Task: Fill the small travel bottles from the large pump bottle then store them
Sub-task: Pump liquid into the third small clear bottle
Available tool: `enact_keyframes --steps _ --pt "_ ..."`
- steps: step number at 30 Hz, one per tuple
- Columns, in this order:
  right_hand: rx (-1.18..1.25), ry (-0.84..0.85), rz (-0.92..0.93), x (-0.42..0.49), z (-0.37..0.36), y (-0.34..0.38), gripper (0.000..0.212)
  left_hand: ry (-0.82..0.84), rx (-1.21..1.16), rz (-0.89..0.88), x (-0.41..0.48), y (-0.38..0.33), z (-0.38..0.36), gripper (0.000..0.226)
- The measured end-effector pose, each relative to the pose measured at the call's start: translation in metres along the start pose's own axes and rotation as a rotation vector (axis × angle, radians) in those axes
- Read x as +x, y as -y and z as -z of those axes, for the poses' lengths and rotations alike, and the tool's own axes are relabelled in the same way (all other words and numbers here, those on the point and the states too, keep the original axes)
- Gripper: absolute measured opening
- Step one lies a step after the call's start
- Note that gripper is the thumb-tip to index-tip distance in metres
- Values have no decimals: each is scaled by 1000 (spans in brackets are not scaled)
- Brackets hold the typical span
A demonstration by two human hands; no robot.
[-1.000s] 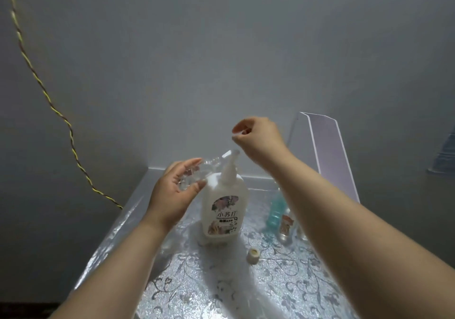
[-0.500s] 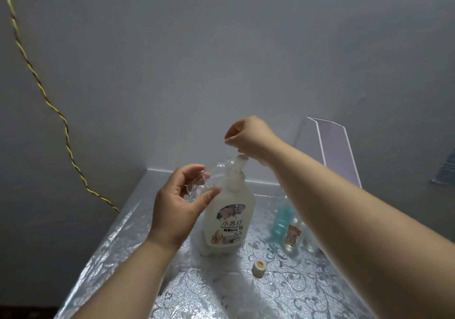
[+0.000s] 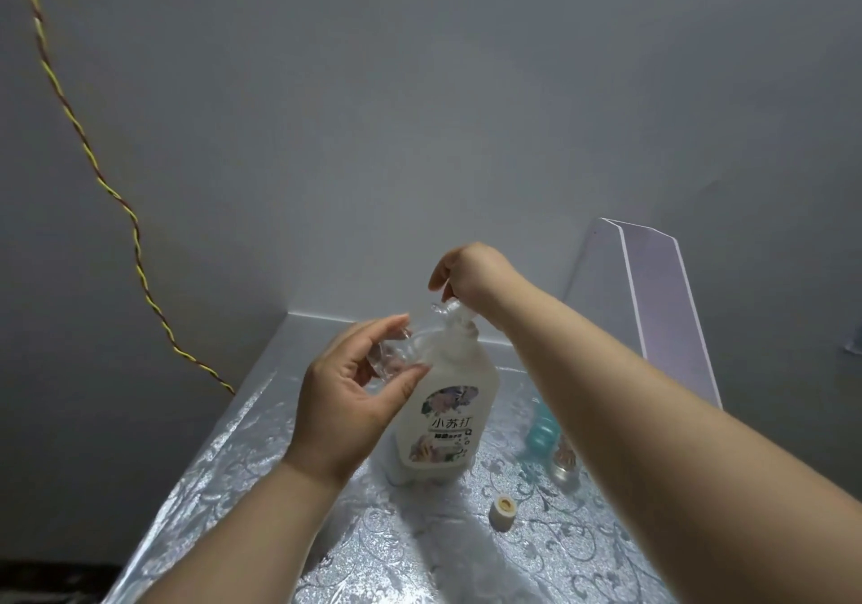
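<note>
Left hand [image 3: 345,407]: thumb and fingers half-curled round clear travel bottle [image 3: 396,356], held tilted, mouth by pump spout. Right hand [image 3: 471,277]: loose fist, curled fingers pressing on pump head [image 3: 455,316]. Pump bottle [image 3: 443,421] upright mid-table [image 3: 224,468]. Cap [image 3: 503,508] nearer front edge. Teal bottle [image 3: 541,433] toward right edge, half hidden by forearm.

A counter [image 3: 224,463] with a shiny silver cover, embossed with a floral pattern, stands in the corner of a plain grey wall [image 3: 420,90]. A twisted yellow and red cable [image 3: 135,239] hangs down the wall to the counter's left edge. A flat pale lilac panel [image 3: 662,305] stands tilted at the right side.
</note>
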State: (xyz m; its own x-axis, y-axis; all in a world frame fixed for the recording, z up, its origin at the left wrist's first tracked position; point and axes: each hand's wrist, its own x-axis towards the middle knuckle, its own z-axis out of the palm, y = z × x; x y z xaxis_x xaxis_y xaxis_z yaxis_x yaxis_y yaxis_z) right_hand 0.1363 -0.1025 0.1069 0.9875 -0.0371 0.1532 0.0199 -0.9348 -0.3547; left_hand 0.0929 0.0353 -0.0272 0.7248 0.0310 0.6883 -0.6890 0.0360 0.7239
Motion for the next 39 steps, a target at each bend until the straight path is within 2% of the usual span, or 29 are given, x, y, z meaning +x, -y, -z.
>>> enact_keyframes --steps 3,6,12,16,21,25,32,39 --pt "16 -4 -14 -5 -4 -1 30 35 31 -45 -1 0 0 46" --pt "-85 48 -27 -11 0 5 37 39 66 -61 -1 0 0 45" --pt "-113 -6 10 -18 10 10 41 0 168 -47 -1 1 1 50" --pt "-31 -35 33 -13 13 9 31 -64 91 26 -1 1 -1 51" --pt "-54 -10 -3 -5 2 1 31 -119 46 76 -2 6 -4 41" --pt "-158 7 -57 0 -7 -4 32 -116 26 106 -4 10 -4 41" --pt "-359 10 -15 3 -2 2 33 -107 38 120 -4 9 -1 40" --pt "-402 -11 54 2 11 10 34 -92 18 89 -4 5 -3 43"
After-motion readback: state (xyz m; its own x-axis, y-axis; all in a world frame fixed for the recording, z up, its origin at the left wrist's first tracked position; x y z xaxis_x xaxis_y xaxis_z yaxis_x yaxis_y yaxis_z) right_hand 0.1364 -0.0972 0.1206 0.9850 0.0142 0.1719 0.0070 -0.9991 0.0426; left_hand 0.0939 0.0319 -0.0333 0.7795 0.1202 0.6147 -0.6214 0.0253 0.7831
